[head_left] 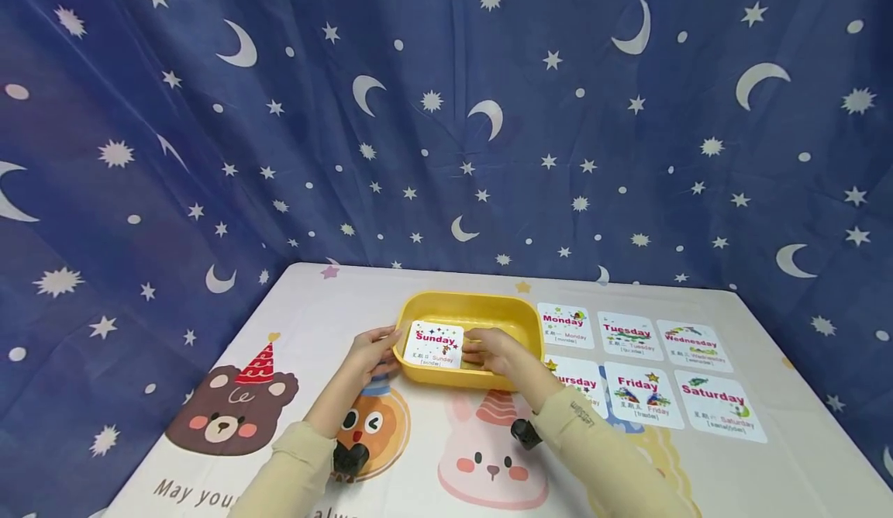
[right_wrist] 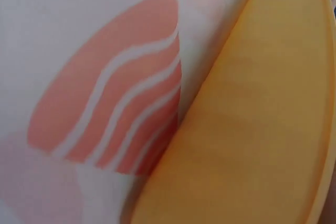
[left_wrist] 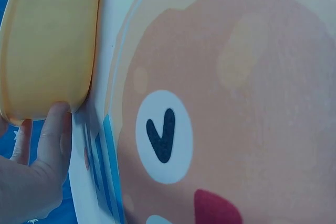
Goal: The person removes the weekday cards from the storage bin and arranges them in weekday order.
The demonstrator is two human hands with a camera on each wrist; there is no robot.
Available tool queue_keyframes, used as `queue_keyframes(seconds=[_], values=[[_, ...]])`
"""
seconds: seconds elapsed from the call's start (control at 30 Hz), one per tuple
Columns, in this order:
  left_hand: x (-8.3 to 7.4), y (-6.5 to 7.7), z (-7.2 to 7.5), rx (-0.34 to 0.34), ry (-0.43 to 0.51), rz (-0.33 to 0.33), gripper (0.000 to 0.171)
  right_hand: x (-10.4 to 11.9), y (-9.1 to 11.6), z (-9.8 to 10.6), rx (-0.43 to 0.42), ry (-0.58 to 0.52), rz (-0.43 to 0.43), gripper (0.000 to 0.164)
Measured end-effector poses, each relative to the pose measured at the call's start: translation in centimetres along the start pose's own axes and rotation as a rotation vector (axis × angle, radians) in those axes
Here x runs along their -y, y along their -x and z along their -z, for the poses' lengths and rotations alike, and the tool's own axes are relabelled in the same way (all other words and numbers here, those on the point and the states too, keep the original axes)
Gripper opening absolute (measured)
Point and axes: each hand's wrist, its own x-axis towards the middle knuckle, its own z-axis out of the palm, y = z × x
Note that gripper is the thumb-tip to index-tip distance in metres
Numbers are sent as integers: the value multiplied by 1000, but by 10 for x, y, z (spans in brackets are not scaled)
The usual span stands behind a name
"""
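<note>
A yellow plastic basin point(head_left: 453, 378) stands on the table. Inside its left half is a white card printed "Sunday" point(head_left: 434, 344), face up. My left hand point(head_left: 368, 357) holds the basin's left end; in the left wrist view its fingers point(left_wrist: 55, 129) touch the outer wall. My right hand point(head_left: 494, 351) reaches into the basin over the front rim, its curled fingers at the right edge of the Sunday card. The fingertips behind the card are hidden. In the right wrist view only the basin's outer side point(right_wrist: 247, 114) shows large, with part of a hand at the top corner.
Right of the basin lie cards in two rows: Monday point(head_left: 566, 326), Tuesday point(head_left: 630, 336), Wednesday point(head_left: 694, 345), then Thursday point(head_left: 582, 386), partly behind my right arm, Friday point(head_left: 643, 395) and Saturday point(head_left: 720, 405). A blue star-and-moon curtain point(head_left: 446, 115) hangs behind the table.
</note>
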Motion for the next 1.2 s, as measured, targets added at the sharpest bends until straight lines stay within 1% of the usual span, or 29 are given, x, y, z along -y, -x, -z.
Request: queue_keyframes(seconds=[0.03,0.07,0.1,0.17,0.2,0.23,0.27,0.3,0.33,0.37,0.4,0.43,0.5,0.57,0.6,0.63,0.73,0.77,0.8,0.83,0.87,0.9,0.97,1.0,1.03,1.13,1.17,1.2], values=[[0,0,-1,-3,1,1,44,-7,-14,4,0,-34,-2,45],[0,-1,-1,-4,1,-1,44,-22,-44,14,15,-68,1,46],[-1,-1,-1,-5,0,-1,43,-27,-54,14,-2,-94,2,44],[-1,-1,-1,-7,-2,2,43,-49,-96,31,36,-169,1,42],[-1,-1,-1,-8,-4,3,43,-51,-100,33,48,-197,10,39],[-1,-2,-1,-10,-7,3,43,-54,-107,33,40,-212,15,38],[-1,-2,0,-12,-7,3,44,-59,-115,36,78,-230,35,36],[-1,-2,0,-13,-8,5,44,-50,-97,28,67,-218,38,33],[-1,-1,0,-14,-7,5,44,-51,-100,29,90,-216,45,32],[-1,-1,0,-13,-8,3,45,-44,-87,22,83,-191,53,31],[-1,-1,0,-13,-7,1,45,-36,-71,13,67,-153,58,31],[-1,-1,-1,-11,-7,-2,45,-35,-71,9,49,-116,52,31],[-1,0,-1,-6,-7,-9,45,-21,-47,-6,-6,-37,26,33],[-1,1,-2,-6,-6,-13,45,-25,-59,-4,36,-15,28,28],[-1,1,-2,-7,-7,-12,45,-29,-68,-4,37,-6,24,28],[-2,1,-2,-8,-9,-12,45,-37,-85,1,65,-13,38,27],[-2,1,-2,-14,-10,-7,43,-61,-135,9,100,-49,40,29],[-2,1,-3,-15,-8,-7,43,-68,-151,11,103,-61,48,30],[-2,0,-3,-14,-7,-7,43,-73,-164,13,99,-77,38,31],[-2,0,-3,-13,-6,-9,42,-80,-178,18,127,-99,43,32],[-2,0,-2,-13,-4,-8,42,-83,-186,20,144,-119,37,35],[-2,0,-2,-13,-2,-8,42,-82,-189,23,175,-144,29,36],[-2,0,-2,-9,-5,-7,43,-77,-179,22,204,-158,37,36],[-2,1,-2,-8,-7,-6,43,-69,-161,17,185,-151,31,38],[-2,1,-2,-8,-8,-5,43,-58,-140,11,167,-142,31,40],[-2,1,-1,-5,-7,-5,44,-22,-66,-10,65,-102,26,45],[-2,1,-1,-7,-6,-5,44,-13,-49,-14,56,-98,27,46],[-2,0,-1,-7,-7,-5,44,-1,-28,-20,24,-91,16,49]])
